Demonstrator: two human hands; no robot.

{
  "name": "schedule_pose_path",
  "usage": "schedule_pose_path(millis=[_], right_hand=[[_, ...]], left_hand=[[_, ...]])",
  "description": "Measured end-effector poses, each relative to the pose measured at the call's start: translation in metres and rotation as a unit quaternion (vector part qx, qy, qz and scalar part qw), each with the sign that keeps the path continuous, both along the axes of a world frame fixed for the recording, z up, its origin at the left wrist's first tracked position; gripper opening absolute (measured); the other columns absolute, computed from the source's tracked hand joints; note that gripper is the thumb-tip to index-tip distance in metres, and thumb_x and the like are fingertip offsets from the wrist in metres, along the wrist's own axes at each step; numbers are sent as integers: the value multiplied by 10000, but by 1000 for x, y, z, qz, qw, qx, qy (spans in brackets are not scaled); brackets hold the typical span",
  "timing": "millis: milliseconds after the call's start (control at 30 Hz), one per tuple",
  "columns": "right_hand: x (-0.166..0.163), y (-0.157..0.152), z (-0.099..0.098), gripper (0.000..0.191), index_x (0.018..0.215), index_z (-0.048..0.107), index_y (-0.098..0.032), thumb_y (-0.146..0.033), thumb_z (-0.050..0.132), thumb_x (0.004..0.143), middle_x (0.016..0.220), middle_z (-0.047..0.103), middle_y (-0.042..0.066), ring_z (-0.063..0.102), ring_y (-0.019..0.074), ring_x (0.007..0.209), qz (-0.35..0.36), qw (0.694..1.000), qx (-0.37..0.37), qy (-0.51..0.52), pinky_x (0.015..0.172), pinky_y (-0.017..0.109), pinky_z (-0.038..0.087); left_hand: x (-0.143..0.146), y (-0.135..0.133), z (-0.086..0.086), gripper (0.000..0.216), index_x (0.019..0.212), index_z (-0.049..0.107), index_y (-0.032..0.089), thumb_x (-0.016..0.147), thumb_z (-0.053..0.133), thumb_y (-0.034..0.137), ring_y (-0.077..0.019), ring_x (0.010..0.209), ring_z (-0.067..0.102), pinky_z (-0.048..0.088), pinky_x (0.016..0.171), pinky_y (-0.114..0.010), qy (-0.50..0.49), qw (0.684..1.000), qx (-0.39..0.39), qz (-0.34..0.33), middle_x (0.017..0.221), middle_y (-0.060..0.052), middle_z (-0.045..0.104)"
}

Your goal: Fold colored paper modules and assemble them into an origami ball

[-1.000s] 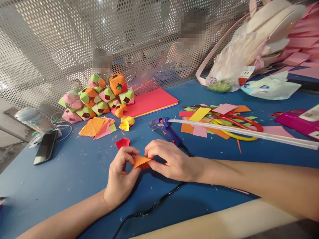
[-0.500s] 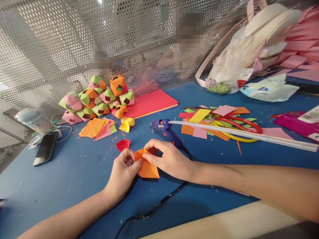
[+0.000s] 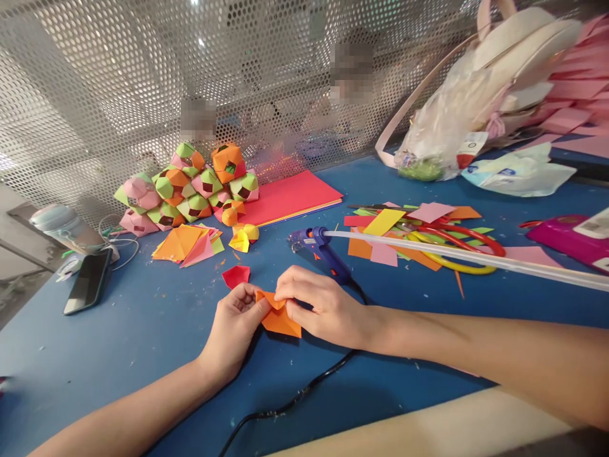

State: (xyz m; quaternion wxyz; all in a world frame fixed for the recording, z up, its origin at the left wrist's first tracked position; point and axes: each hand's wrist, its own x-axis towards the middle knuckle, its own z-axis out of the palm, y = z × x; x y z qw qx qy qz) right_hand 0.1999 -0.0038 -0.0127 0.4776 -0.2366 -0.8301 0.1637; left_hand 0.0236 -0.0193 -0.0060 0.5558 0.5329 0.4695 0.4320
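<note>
Hands folding an orange paper beside the glue gun

Folding is the step in hand, as far as I can judge: an orange paper piece [image 3: 280, 318] lies low over the blue table [image 3: 143, 330], just in front of the blue glue gun [image 3: 320, 249], and both hands are on it. The left hand [image 3: 234, 330] comes in from the near side of the glue gun, wrist on the table, fingers curled, with the thumb and fingertips closed on the paper's left corner. The right hand [image 3: 323, 306] reaches across from the other side, forearm laid along the table edge, knuckles up, its fingertips pinched shut on the top of the same piece, where a small flap stands up. A next move here would call for a firm hold on one corner while the other fingers press the crease flat, I think.

A small red folded piece [image 3: 236, 276] sits just left of the glue gun. Farther left and back stands a pile of folded paper balls [image 3: 190, 190]. Behind the glue gun lies a stack of coloured sheets [image 3: 290, 195], and to its right, scissors [image 3: 451, 244] among paper scraps. The black cord [image 3: 295, 400] runs toward the near edge.
</note>
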Motion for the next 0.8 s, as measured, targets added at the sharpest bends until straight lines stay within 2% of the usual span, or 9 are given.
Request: schedule_pose_path(millis=[100, 167, 300, 367, 467, 600, 800], right_hand=[[1, -1, 1, 174, 886, 559, -161, -74, 425, 817, 867, 552, 79, 532, 155, 776, 10, 1000, -4, -1, 702, 298, 478], [1, -2, 3, 138, 860, 562, -165, -116, 434, 845, 873, 554, 74, 536, 151, 784, 20, 999, -36, 3, 714, 295, 477], [-1, -3, 6, 99, 775, 543, -181, -165, 490, 858, 802, 556, 26, 538, 133, 751, -7, 989, -147, 19, 703, 270, 463], [-2, -4, 7, 30, 837, 552, -183, -163, 531, 830, 802, 573, 9, 546, 124, 734, -21, 975, -222, 20, 688, 257, 467], [-3, -3, 8, 73, 883, 585, -179, -180, 546, 821, 830, 605, 5, 563, 119, 740, -22, 955, -296, 8, 696, 247, 471], [-3, -2, 10, 68, 775, 602, -172, -180, 546, 815, 769, 610, -5, 561, 113, 703, -30, 953, -302, 2, 666, 235, 458], [-3, -3, 11, 101, 731, 595, -168, -147, 527, 803, 714, 615, -10, 555, 110, 663, -43, 955, -295, -3, 626, 227, 438]], left_hand=[[0, 1, -1, 161, 782, 565, 160, 779, 639, 303, -68, 628, 485, 387, 592, -179, 2, 1000, 5, 5, 692, 30, 573], [0, 1, -1, 155, 776, 564, 160, 779, 634, 298, -68, 623, 479, 382, 584, -177, 7, 1000, 10, 11, 684, 32, 568], [0, 1, 0, 156, 760, 568, 157, 777, 630, 299, -74, 632, 471, 382, 584, -178, 26, 999, 29, 16, 676, 30, 564], [0, 1, 0, 156, 751, 568, 156, 772, 637, 295, -74, 633, 467, 383, 585, -176, 33, 999, 40, 18, 670, 33, 560], [0, 1, 0, 151, 752, 571, 154, 770, 640, 288, -72, 628, 466, 383, 581, -172, 39, 998, 47, 21, 665, 35, 559], [0, 2, 1, 155, 767, 587, 158, 774, 640, 304, -75, 642, 485, 391, 589, -172, 30, 999, 42, 16, 684, 30, 576], [0, 0, 2, 137, 791, 616, 160, 779, 637, 295, -82, 680, 502, 405, 628, -181, 35, 999, 31, 3, 723, 19, 593]])
